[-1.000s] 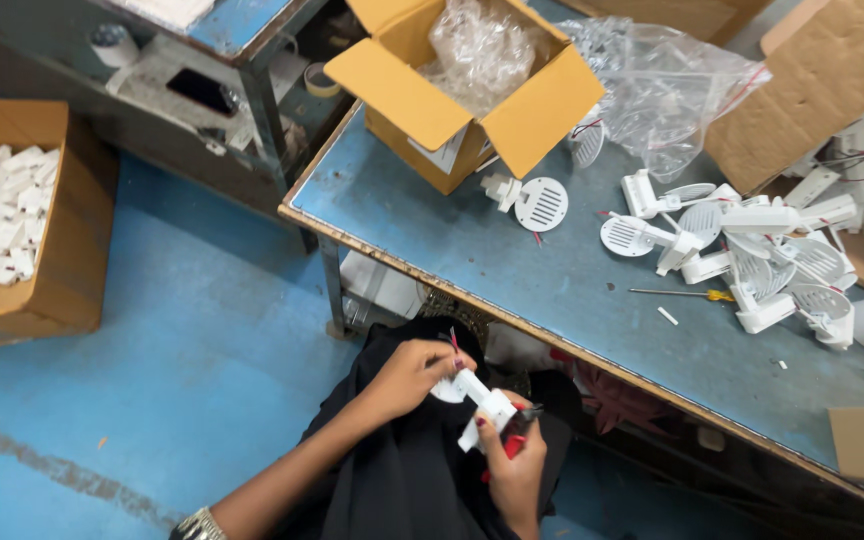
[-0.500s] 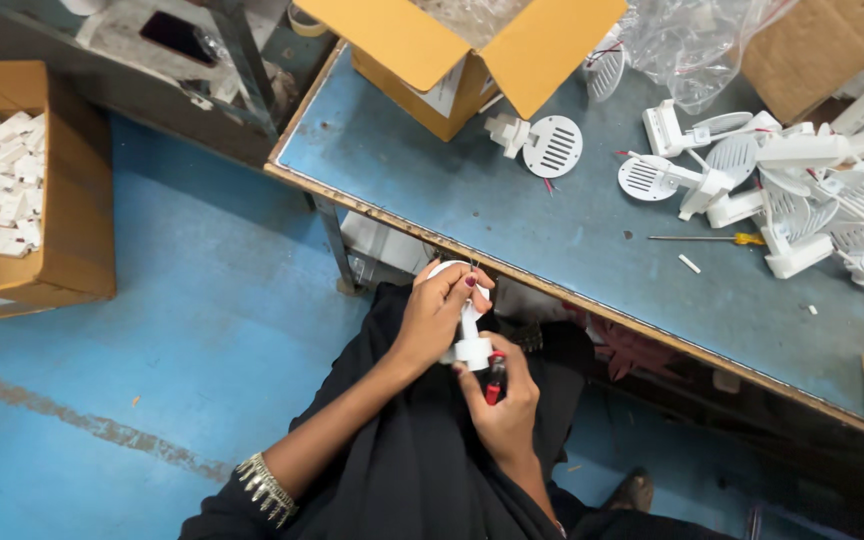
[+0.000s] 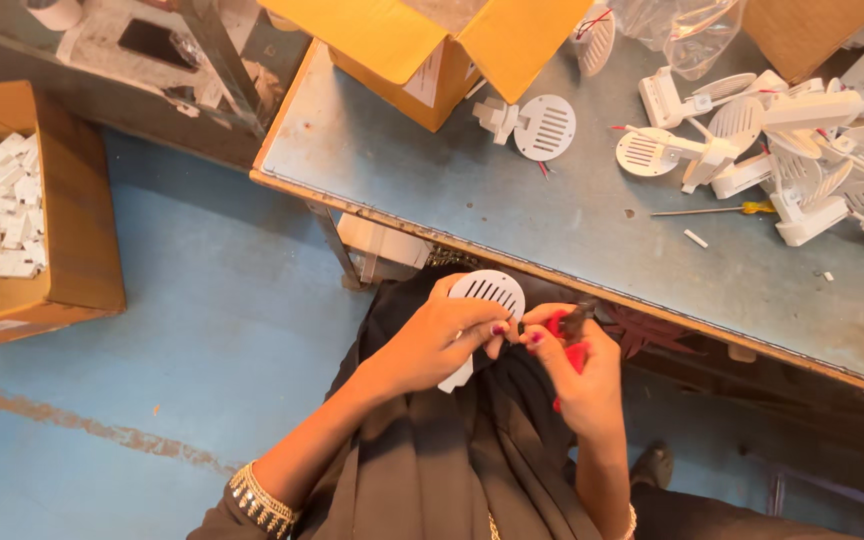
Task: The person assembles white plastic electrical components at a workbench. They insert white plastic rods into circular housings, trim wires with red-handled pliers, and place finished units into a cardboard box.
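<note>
Over our lap, below the edge of the surface (image 3: 512,210), our left hand (image 3: 442,335) pinches a white slotted disc part (image 3: 487,292), while our right hand (image 3: 577,365) closes round a red-handled tool (image 3: 564,335), probably cutters, though its tip is hidden. Our fingertips nearly touch there, so a slip could nip a finger or drop the part to the blue floor (image 3: 182,330). Farther off, piled white parts (image 3: 802,150) crowd the surface's far end.

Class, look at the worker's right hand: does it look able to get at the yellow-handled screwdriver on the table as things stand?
Probably not straight away. The right hand is gripping a red-handled tool. The yellow-handled screwdriver lies alone on bare table, nothing blocking it.
</note>
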Demonstrator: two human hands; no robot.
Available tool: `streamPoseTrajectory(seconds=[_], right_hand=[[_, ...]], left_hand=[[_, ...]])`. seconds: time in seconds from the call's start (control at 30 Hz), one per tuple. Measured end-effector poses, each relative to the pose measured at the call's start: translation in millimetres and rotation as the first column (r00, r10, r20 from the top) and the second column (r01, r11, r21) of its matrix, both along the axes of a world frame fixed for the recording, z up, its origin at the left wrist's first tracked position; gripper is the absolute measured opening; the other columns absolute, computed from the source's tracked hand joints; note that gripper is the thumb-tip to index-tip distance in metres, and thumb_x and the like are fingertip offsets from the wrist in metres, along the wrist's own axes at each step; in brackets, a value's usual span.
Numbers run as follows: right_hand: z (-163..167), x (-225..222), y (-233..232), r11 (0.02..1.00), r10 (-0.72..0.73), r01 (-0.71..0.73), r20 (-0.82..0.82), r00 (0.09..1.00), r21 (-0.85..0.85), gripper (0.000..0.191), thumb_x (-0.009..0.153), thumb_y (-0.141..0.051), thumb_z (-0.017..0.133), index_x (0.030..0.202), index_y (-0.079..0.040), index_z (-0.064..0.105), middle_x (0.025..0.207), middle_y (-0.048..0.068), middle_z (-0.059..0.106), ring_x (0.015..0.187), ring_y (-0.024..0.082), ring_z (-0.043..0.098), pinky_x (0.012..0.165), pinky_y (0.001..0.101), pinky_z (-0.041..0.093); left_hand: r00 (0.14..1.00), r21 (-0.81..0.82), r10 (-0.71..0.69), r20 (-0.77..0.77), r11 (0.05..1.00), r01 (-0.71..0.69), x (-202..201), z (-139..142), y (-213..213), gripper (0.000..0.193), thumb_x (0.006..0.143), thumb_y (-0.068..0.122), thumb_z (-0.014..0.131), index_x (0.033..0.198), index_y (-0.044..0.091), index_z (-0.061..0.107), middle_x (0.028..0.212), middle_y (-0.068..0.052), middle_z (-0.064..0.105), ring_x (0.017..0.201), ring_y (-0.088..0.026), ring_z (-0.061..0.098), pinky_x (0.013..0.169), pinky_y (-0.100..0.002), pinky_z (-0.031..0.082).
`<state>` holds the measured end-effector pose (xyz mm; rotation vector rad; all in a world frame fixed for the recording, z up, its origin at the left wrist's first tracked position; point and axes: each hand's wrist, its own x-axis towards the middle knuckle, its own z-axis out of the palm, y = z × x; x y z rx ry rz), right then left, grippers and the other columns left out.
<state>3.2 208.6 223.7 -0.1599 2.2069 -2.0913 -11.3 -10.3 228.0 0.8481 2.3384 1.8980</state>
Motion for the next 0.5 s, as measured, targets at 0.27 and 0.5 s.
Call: streamPoseTrajectory(seconds=[0.27,0.5], right_hand=[[0,4,-23,0.998,0.055,-0.054,0.097,0.994,-0.014,0.006,0.096,-0.003,0.063,0.098,0.002,0.066,0.084,0.006,0.07,0.08,0.01,0.063,0.073,0.0241,0.05],[-99,-8,-24,0.997,-0.017,0.026,0.133,0.991,-0.068,0.005,0.096,-0.004,0.063,0.092,0.001,0.063,0.082,0.004,0.066,0.075,0.008,0.059,0.07,0.0226,0.049]], left_hand=[[0.994,-0.138,0.011,0.112,0.99,0.004,7,-22,1,0.016,0.101,0.01,0.052,0.102,0.007,0.068,0.08,-0.001,0.071,0.094,-0.019,0.067,0.122,-0.047,0.023],[0.993,-0.103,0.034,0.115,0.994,-0.022,2,-96,2,0.02,0.103,0.014,0.055,0.094,0.006,0.071,0.087,-0.005,0.075,0.098,-0.027,0.063,0.107,-0.041,0.038]])
